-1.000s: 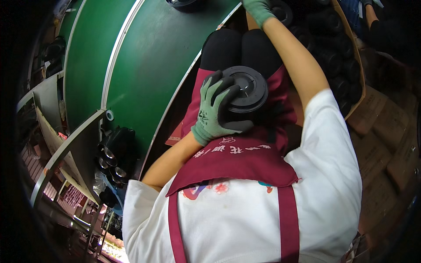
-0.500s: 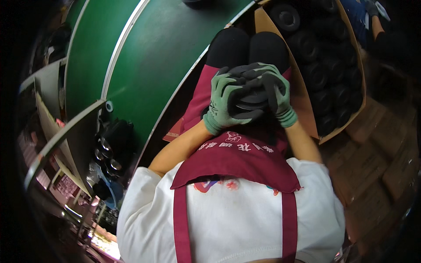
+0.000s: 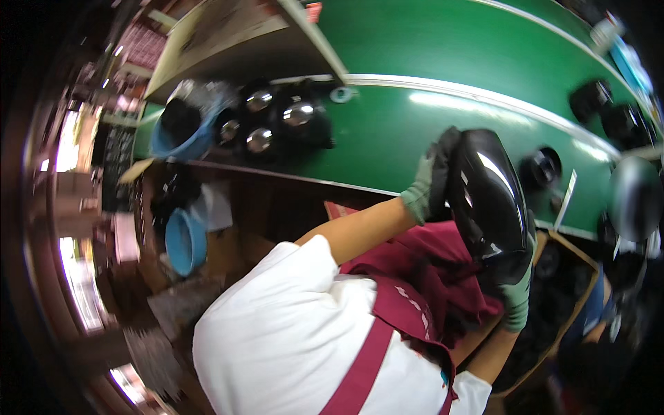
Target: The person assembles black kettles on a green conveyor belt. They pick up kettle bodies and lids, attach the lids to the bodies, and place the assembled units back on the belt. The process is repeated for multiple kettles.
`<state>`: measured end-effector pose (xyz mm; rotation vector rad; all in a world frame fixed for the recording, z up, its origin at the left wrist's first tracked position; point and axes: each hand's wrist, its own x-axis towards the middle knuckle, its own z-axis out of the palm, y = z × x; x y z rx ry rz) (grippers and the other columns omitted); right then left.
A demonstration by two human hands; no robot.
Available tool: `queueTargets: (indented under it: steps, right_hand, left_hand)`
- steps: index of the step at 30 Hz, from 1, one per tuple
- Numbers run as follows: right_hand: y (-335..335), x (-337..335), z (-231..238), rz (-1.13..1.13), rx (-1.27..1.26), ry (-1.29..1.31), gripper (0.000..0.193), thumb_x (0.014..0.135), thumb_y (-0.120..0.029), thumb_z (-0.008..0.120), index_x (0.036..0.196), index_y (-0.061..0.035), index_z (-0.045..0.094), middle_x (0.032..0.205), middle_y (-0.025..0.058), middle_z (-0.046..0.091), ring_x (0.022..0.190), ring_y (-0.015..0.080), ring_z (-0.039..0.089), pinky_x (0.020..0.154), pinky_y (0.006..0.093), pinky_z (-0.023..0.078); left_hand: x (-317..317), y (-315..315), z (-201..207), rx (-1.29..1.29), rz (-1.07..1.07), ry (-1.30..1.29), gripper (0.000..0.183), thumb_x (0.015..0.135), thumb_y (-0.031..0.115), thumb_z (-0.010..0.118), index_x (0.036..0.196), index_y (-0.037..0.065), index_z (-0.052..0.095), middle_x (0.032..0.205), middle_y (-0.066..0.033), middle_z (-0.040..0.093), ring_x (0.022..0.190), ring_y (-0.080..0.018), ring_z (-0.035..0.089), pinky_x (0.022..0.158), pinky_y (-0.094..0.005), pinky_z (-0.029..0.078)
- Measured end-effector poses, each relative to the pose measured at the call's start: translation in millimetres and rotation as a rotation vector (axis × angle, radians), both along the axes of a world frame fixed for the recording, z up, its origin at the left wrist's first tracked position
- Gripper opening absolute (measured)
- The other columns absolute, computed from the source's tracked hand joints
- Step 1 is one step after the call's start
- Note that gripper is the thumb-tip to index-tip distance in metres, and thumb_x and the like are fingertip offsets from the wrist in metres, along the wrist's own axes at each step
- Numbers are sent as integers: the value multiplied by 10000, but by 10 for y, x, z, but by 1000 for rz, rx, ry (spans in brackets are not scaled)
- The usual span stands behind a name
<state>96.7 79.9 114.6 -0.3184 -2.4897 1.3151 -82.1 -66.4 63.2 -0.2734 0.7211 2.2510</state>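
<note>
A glossy black rounded shell (image 3: 487, 190) is held up over my lap, near the edge of the green work surface. Its exact kind does not show. My left hand (image 3: 434, 181), in a green glove with dark palm and fingers, closes on the shell's left side. Against its lower right side is my gloved right hand (image 3: 517, 283), with its fingers partly hidden behind the shell. A dark round part (image 3: 541, 168) stands on the green surface just right of the shell.
Several black parts with shiny domes (image 3: 259, 138) stand at the left beside a blue basin (image 3: 158, 144). A blue bucket (image 3: 185, 242) is lower left. At right are an open carton (image 3: 588, 297) of dark parts, more black pieces (image 3: 591, 100), and another person (image 3: 588, 321).
The view has swung left across the green surface. My hands, earlier together over dark round parts in my lap, are now apart on either side of the raised glossy shell.
</note>
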Motion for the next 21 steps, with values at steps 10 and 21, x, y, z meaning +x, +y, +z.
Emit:
queueTargets:
  steps: [10, 21]
  right_hand:
    - [1408, -1861, -1027, -343, -672, 90, 407, 952, -102, 699, 1340, 6, 642, 1121, 76, 723, 959, 144, 691, 751, 280, 569]
    - [3003, -3499, -1612, -795, -387, 74, 749, 825, -453, 798, 1345, 21, 542, 1213, 276, 635, 1102, 397, 641, 966, 476, 523]
  left_hand:
    - [-982, -1620, -39, -1827, 455, 1568, 901, 763, 417, 864, 1456, 29, 439, 1408, -189, 469, 1312, -362, 428, 1101, -505, 356]
    - [-1266, -2032, -262, -1915, -102, 1662, 394, 746, 171, 814, 1105, 107, 666, 1378, -148, 521, 1333, -412, 432, 1098, -553, 363]
